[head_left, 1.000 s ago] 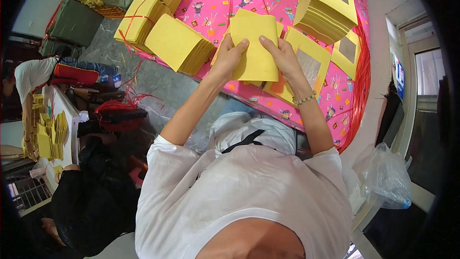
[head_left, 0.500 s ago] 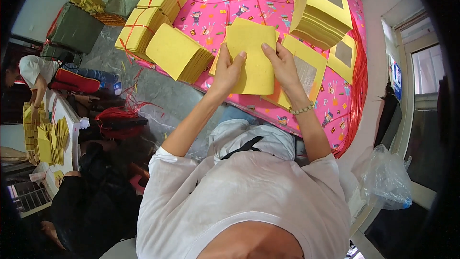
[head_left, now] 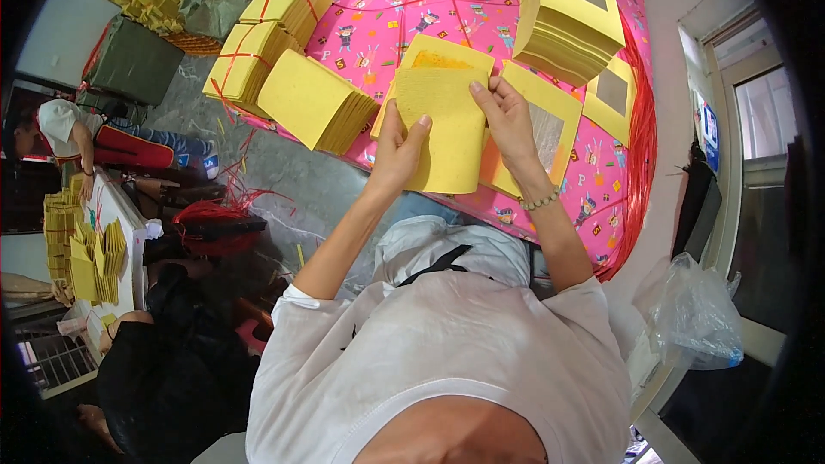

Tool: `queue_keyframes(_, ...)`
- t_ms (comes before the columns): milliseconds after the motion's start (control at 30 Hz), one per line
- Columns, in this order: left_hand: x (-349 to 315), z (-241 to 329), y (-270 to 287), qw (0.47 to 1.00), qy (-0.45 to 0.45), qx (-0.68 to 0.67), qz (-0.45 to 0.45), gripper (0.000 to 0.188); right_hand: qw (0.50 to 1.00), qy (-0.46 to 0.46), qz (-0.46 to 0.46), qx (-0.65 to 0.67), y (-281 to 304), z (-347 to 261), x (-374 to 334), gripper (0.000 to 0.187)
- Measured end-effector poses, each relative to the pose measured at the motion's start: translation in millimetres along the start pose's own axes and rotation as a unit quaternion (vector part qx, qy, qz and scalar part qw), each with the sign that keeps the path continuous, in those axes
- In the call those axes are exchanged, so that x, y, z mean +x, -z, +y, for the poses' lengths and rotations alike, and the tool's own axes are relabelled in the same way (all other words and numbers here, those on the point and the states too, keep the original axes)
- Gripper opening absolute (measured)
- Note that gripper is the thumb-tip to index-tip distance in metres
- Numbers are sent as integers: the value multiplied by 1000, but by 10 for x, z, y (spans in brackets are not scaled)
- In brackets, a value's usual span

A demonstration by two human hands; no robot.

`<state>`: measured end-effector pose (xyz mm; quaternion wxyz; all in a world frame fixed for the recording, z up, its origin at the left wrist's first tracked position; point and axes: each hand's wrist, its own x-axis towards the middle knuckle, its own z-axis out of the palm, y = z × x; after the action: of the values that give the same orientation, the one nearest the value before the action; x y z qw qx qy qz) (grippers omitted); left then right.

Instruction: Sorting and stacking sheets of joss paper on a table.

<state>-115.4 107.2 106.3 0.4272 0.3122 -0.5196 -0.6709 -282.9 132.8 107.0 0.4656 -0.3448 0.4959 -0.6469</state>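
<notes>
A folded yellow paper is held between my two hands above the near edge of the table. My left hand grips its left edge, thumb on top. At the upper right edge my right hand pinches it between thumb and fingers. Behind its top edge shows another yellow sheet with an orange patch. Partly under my right hand lies a yellow sheet with a silver rectangle and orange border. To the left is a pile of folded yellow papers.
A tall yellow paper stack and red string lie right on the pink patterned tablecloth. Bundles tied with red string stand far left. At a white table other people are beside yellow papers.
The folded paper has come down toward me, uncovering the orange patch behind it. My left hand has lowered slightly, and my right fingers now curl at the paper's upper corner.
</notes>
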Motion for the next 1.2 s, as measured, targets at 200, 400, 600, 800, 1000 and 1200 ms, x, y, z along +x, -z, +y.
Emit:
queue_keyframes(200,-79,3,33,999,-10,32,-5,42,999,0,-13,-43,63,-15,20,21)
queue_keyframes(400,-81,-43,152,998,-21,55,6,37,984,-109,-97,-103,31,-115,-279,28)
queue_keyframes(600,-116,-62,145,997,-32,66,4,36,990,-85,-96,-64,35,-65,-349,27)
queue_keyframes(800,-121,-34,143,997,-38,71,-1,36,985,-113,-119,-48,9,-23,-432,28)
queue_keyframes(1000,-115,84,130,996,-52,66,12,32,979,-109,-152,-78,18,48,-416,27)
queue_keyframes(1200,-153,118,144,994,-62,74,47,23,978,-113,-161,-74,-77,-49,-419,28)
